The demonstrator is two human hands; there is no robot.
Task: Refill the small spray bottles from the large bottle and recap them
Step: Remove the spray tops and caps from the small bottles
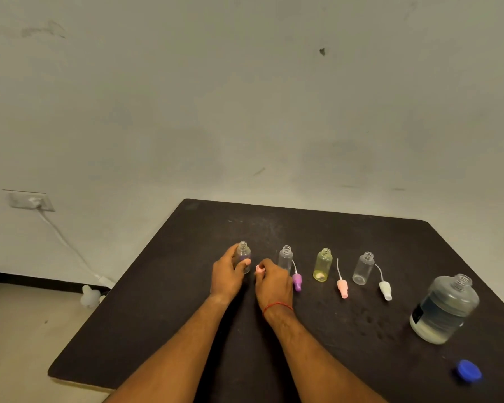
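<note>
Several small uncapped spray bottles stand in a row on the dark table (186, 330). My left hand (226, 274) grips the leftmost clear bottle (243, 253). Beside it my right hand (272, 282) holds a pale pink spray cap (259, 268). To the right stand a clear bottle (285, 257), a yellow bottle (322, 264) and another clear bottle (363, 268). Loose spray caps lie by them: purple (297, 281), pink (342, 287), white (385, 289). The large uncapped bottle (444, 309), partly full of clear liquid, stands at the right, its blue cap (468, 370) in front of it.
A wall rises just behind the table. At the left a wall socket (31, 200) feeds a white cable (67, 245) down to the floor, where a white plastic item (90, 296) sits near the table's left edge.
</note>
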